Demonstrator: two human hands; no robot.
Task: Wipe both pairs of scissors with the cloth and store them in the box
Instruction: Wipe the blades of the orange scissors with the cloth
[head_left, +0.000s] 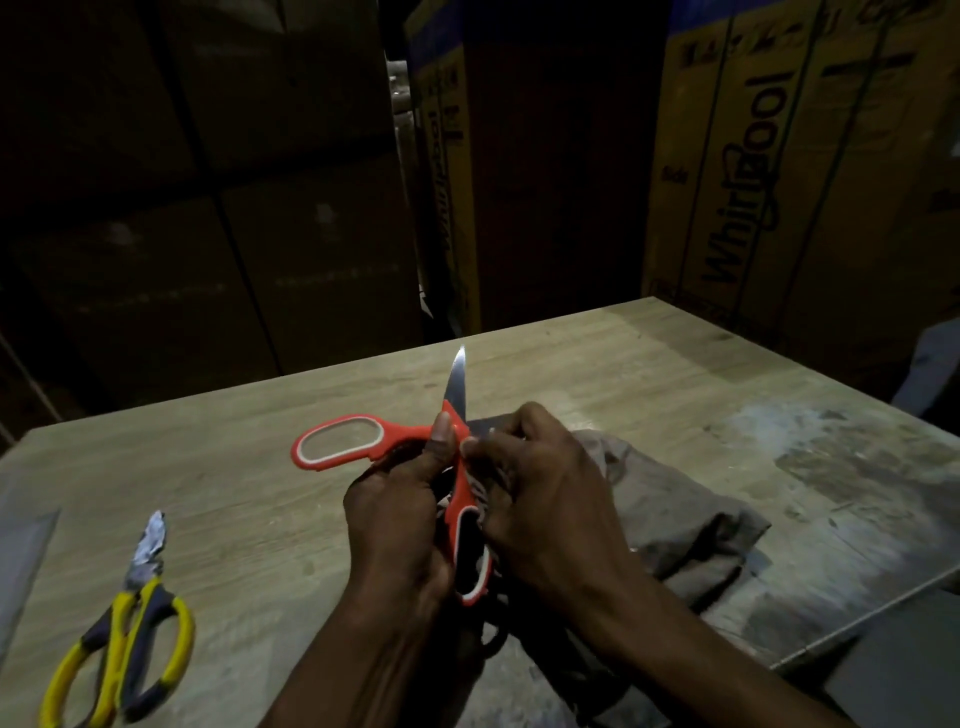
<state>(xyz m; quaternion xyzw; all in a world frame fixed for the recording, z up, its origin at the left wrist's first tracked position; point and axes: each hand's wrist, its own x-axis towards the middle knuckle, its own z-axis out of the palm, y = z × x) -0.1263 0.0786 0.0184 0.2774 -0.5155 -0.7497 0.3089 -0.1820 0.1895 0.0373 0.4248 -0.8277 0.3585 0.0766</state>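
While our left hand (400, 514) grips the red scissors (415, 452) and our right hand (540, 483) pinches the cloth (675, 509) beside them, the yellow scissors (130, 649), left of the red, seemingly await wiping.

yellow scissors (117, 644) blurred, handles cut off; cloth (670, 514) partly under right hand (545, 499).

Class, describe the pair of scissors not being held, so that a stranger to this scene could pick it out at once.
Start at the wooden table and go to its near left corner, left of both hands. The yellow scissors lie flat there, untouched. Unlike the orange scissors being held, they have yellow-and-grey handles and short blades.
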